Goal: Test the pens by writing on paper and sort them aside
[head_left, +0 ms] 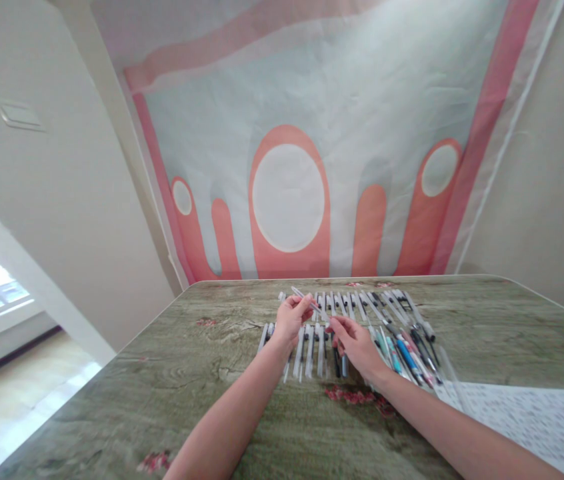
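A slim, clear-barrelled pen [297,291] is tilted between my two hands above the table. My left hand [291,319] is closed around its middle, thumb and fingers pinched. My right hand [356,341] pinches at the lower right end, where the fingers hide exactly what they grip. Behind my hands runs a back row of clear pens with dark parts [343,305]. A front row of similar pens [311,355] lies below and between my hands, partly covered by them. Beside my right hand is a group of coloured pens [409,357], some blue, teal and pink.
The wood-patterned tabletop [202,387] has printed pink flowers. At the right lies a sheet covered in small marks [537,417], with a clear strip-like item [455,377] at its left edge. A wall hanging [287,193] rises behind the table's far edge.
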Available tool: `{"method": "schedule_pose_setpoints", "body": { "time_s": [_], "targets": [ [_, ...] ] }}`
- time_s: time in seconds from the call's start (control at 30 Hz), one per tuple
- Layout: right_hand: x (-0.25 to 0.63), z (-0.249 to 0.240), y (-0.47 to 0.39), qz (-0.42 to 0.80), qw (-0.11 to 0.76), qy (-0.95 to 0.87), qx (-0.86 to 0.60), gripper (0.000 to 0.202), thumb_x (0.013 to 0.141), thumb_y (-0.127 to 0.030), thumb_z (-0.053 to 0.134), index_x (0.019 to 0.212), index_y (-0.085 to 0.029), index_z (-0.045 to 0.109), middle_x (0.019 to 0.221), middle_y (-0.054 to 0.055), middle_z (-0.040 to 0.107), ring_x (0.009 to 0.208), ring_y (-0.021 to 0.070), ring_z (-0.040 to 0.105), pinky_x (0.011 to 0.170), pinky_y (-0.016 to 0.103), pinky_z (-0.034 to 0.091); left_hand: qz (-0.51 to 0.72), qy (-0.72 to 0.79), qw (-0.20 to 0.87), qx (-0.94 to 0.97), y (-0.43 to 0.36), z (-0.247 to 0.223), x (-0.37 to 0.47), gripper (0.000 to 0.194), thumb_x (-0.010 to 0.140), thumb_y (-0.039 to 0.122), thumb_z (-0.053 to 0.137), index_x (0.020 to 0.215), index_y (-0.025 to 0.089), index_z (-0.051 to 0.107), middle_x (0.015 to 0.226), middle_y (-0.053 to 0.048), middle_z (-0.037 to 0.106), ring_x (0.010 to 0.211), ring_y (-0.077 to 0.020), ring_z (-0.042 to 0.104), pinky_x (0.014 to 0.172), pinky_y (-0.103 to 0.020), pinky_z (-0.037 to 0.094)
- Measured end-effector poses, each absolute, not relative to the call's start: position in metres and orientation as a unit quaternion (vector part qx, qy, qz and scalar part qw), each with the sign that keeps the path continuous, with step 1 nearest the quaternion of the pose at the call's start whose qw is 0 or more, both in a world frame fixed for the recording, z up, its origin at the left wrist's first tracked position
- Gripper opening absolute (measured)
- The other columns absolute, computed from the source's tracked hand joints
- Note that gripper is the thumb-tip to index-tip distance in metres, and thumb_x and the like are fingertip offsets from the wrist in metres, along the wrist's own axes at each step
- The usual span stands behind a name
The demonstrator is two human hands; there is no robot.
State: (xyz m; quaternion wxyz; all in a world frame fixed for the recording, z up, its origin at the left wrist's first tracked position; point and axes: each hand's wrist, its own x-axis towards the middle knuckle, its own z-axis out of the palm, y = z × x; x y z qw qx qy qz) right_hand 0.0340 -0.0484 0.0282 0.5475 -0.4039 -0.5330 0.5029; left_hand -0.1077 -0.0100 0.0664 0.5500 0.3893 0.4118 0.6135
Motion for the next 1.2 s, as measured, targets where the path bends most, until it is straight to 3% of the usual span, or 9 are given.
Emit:
{"method": "schedule_pose_setpoints", "body": {
  "time_s": [0.13, 0.3, 0.57, 0.83, 0.93, 1.03, 1.2],
  "targets": [
    [0.033, 0.026, -0.048, 0.504, 0.532, -0.549, -0.401, 0.041, 0.073, -0.054, 0.047, 0.076, -0.015, 0.059, 0.063, 0.002, 0.060, 0.043, 0.0096, 0.045, 0.036, 0.021, 0.032, 0.619, 0.416, 0.540, 0.391, -0.008, 0.067, -0.109, 0.033, 0.055, 0.040, 0.070, 0.065, 0.013, 0.052, 0.071, -0.004, 0.064, 0.062, -0.0092, 0.057, 0.058, -0.019, 0.043],
    [0.034, 0.024, -0.046, 0.489, 0.548, -0.540, -0.412, 0.038, 0.068, -0.051, 0.054, 0.083, -0.016, 0.057, 0.064, 0.001, 0.058, 0.049, 0.0114, 0.048, 0.038, 0.021, 0.035, 0.627, 0.420, 0.533, 0.384, -0.004, 0.068, -0.113, 0.033, 0.054, 0.040, 0.070, 0.063, 0.013, 0.053, 0.069, -0.003, 0.063, 0.057, -0.0075, 0.055, 0.056, -0.018, 0.043],
    [0.036, 0.021, -0.046, 0.481, 0.537, -0.552, -0.419, 0.033, 0.071, -0.046, 0.053, 0.082, -0.016, 0.058, 0.056, -0.002, 0.051, 0.046, 0.0098, 0.044, 0.041, 0.021, 0.034, 0.622, 0.417, 0.543, 0.380, -0.002, 0.066, -0.115, 0.033, 0.057, 0.039, 0.069, 0.069, 0.014, 0.053, 0.072, -0.004, 0.063, 0.059, -0.0077, 0.056, 0.056, -0.018, 0.043],
    [0.035, 0.017, -0.043, 0.467, 0.544, -0.557, -0.420, 0.031, 0.075, -0.046, 0.049, 0.078, -0.016, 0.055, 0.056, -0.003, 0.050, 0.046, 0.0095, 0.043, 0.044, 0.021, 0.033, 0.838, 0.345, 0.321, 0.274, 0.014, 0.106, -0.173, 0.030, 0.065, 0.041, 0.062, 0.079, 0.017, 0.051, 0.075, -0.001, 0.061, 0.069, -0.0103, 0.060, 0.065, -0.022, 0.046],
    [0.035, 0.017, -0.043, 0.470, 0.558, -0.542, -0.417, 0.031, 0.076, -0.046, 0.047, 0.077, -0.017, 0.054, 0.056, -0.003, 0.050, 0.047, 0.0099, 0.044, 0.044, 0.021, 0.033, 0.775, 0.383, 0.398, 0.307, 0.014, 0.104, -0.173, 0.029, 0.065, 0.038, 0.064, 0.080, 0.015, 0.054, 0.076, -0.003, 0.062, 0.070, -0.0119, 0.061, 0.065, -0.023, 0.046],
    [0.035, 0.020, -0.044, 0.469, 0.566, -0.535, -0.416, 0.032, 0.077, -0.047, 0.046, 0.077, -0.016, 0.054, 0.057, -0.002, 0.051, 0.047, 0.0101, 0.043, 0.043, 0.021, 0.033, 0.610, 0.431, 0.552, 0.371, 0.008, 0.086, -0.148, 0.031, 0.061, 0.035, 0.068, 0.079, 0.012, 0.058, 0.077, -0.008, 0.064, 0.071, -0.0157, 0.062, 0.066, -0.026, 0.048],
    [0.037, 0.026, -0.046, 0.461, 0.556, -0.542, -0.430, 0.032, 0.075, -0.047, 0.048, 0.075, -0.016, 0.055, 0.054, -0.003, 0.049, 0.046, 0.0101, 0.042, 0.042, 0.021, 0.032, 0.568, 0.414, 0.582, 0.408, -0.008, 0.063, -0.104, 0.030, 0.061, 0.034, 0.068, 0.080, 0.012, 0.060, 0.080, -0.008, 0.064, 0.072, -0.0133, 0.060, 0.071, -0.026, 0.046]
  ]
}}
